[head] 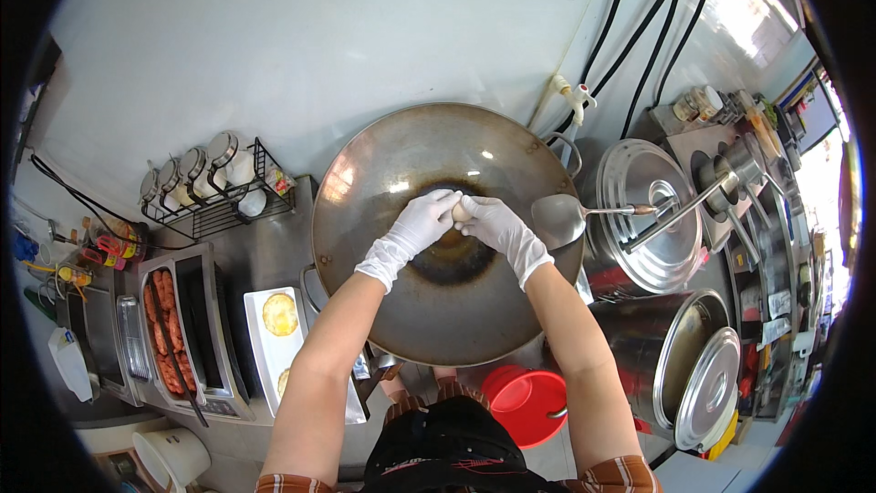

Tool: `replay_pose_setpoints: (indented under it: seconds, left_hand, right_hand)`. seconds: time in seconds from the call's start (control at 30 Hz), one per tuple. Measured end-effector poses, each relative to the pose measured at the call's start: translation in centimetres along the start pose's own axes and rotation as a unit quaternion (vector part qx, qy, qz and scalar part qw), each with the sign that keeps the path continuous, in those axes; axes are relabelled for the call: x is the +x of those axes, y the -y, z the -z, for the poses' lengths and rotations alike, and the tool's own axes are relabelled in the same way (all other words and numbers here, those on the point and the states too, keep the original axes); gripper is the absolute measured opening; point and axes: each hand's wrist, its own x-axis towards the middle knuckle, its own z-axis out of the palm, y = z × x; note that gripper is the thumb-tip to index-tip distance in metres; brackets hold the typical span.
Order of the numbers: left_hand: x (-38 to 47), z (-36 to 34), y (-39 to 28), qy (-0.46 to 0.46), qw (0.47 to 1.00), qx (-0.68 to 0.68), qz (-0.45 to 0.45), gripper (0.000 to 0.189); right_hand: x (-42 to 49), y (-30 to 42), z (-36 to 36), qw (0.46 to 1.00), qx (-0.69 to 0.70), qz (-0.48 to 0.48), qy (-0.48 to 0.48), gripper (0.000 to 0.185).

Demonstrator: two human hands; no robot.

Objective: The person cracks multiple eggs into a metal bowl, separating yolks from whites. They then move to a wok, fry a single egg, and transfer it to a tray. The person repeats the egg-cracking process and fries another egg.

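Observation:
Both of my hands wear thin white gloves and meet above the middle of a large metal wok [445, 318]. Between the fingertips is a pale egg [460, 213], mostly covered by the fingers. My left hand [430, 218] grips it from the left and my right hand [494, 222] from the right. Dark oil or residue [452, 266] lies in the wok's bottom below them. Against the wok's right side rests a wok turner [560, 220], its handle reaching over a big lid. To the left, a white tray [260, 349] carries fried eggs [280, 314], one partly behind my left arm.
A black wire rack [219, 216] of lidded jars stands back left. Further left, a steel tray holds sausage-like reddish meat [164, 329]. On the right are a large pot lid [616, 246], a deep steel pot [660, 356] and ladles [684, 212]. A red bucket [527, 418] sits below the wok.

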Motion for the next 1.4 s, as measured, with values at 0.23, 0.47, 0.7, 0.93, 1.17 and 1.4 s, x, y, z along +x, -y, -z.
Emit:
replay_pose_setpoints:
  seconds: [0.23, 0.47, 0.7, 0.93, 1.17, 1.4]
  left_hand:
    - [0.0, -0.3, 1.1, 0.018, 1.000, 0.009, 0.008, 0.031]
    - [-0.8, -0.9, 2.1, 0.042, 0.999, 0.019, 0.004, 0.033]
    - [-1.9, -1.3, 2.3, 0.095, 0.994, 0.058, 0.002, 0.037]
    - [-2.0, -0.6, 1.4, 0.090, 0.994, 0.057, 0.005, 0.036]
    - [-2.3, 0.6, 0.1, 0.067, 0.996, 0.060, 0.008, 0.035]
    - [-2.5, 1.1, -1.1, 0.035, 0.999, 0.030, 0.019, 0.034]
  right_hand:
    - [1.2, -0.1, 0.7, 0.999, -0.052, -0.013, -0.002, 0.035]
    - [0.9, -0.1, 0.7, 0.990, -0.135, -0.035, -0.038, 0.035]
    - [0.3, 0.2, 0.2, 0.951, -0.303, -0.040, -0.048, 0.032]
    - [0.1, 1.2, -1.0, 0.911, -0.399, -0.047, -0.087, 0.026]
    - [0.4, 1.6, -1.4, 0.813, -0.570, 0.055, -0.105, 0.034]
    - [0.1, 1.9, -1.8, 0.748, -0.645, 0.108, -0.115, 0.028]
